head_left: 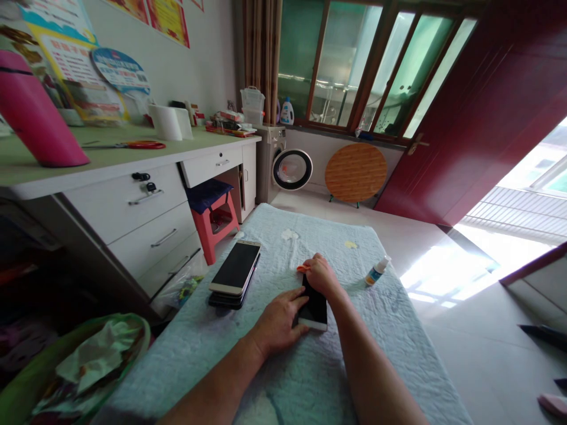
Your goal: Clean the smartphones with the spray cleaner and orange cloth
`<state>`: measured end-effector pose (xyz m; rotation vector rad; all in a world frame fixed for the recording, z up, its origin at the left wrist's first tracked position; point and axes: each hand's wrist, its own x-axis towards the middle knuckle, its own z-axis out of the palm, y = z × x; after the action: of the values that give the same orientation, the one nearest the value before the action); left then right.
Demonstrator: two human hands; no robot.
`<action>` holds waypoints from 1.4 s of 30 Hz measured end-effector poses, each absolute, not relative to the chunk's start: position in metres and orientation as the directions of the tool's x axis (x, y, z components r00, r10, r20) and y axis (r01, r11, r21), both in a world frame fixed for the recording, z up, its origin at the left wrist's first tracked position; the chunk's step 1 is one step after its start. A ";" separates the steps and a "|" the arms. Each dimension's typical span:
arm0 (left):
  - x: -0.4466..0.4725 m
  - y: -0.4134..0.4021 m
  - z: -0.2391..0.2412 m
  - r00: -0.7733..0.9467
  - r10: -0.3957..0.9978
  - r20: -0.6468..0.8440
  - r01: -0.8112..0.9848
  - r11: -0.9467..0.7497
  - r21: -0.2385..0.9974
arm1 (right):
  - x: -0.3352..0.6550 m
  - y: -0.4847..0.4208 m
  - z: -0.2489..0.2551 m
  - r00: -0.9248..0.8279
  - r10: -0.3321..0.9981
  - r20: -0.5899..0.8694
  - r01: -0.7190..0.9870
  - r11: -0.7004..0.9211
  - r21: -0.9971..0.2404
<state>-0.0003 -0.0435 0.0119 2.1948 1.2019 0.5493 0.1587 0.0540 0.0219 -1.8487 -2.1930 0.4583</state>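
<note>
A smartphone with a dark screen lies flat on the light blue quilted cover. My left hand grips its left edge, fingers over the side and thumb by the lower end. At the phone's far end, my right hand is closed on an orange cloth, pressed to the screen; the hand hides most of the cloth. Left of my hands sits a stack of phones, the top one gold-edged with its screen up. A small spray bottle stands to the right.
Along the left runs a desk with drawers, scissors and a pink bottle on it. A red stool is tucked beneath. A waste basket is at lower left. Beyond are a washing machine and a round folded table.
</note>
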 end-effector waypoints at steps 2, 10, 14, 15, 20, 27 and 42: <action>0.000 -0.045 0.012 0.498 0.863 0.086 0.625 -0.426 0.655 | 0.163 0.054 0.023 -0.157 0.987 -0.028 0.911 0.134 -0.390; 0.003 -0.047 0.018 0.478 0.875 0.081 0.631 -0.405 0.661 | 0.197 0.049 0.027 -0.028 0.998 -0.064 0.916 0.000 -0.401; 0.003 -0.047 0.017 0.484 0.870 0.095 0.630 -0.422 0.652 | 0.203 0.042 0.028 0.013 0.995 -0.099 0.897 -0.056 -0.439; 0.003 -0.047 0.016 0.486 0.869 0.098 0.629 -0.425 0.651 | 0.204 0.040 0.028 0.024 0.994 -0.108 0.891 -0.070 -0.449; 0.002 -0.046 0.012 0.492 0.864 0.109 0.621 -0.436 0.651 | 0.207 0.037 0.027 0.078 0.984 -0.160 0.858 -0.148 -0.492; 0.001 -0.045 0.012 0.501 0.861 0.086 0.638 -0.434 0.636 | 0.210 0.021 0.031 0.073 0.975 -0.210 0.820 -0.179 -0.544; 0.001 -0.045 0.015 0.515 0.854 0.068 0.653 -0.442 0.615 | 0.212 -0.031 0.035 -0.029 0.969 -0.246 0.793 -0.128 -0.596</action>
<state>0.0007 -0.0446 0.0149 2.2342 1.2277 0.5076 0.2116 -0.0308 0.0354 -1.9715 -1.8642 0.9045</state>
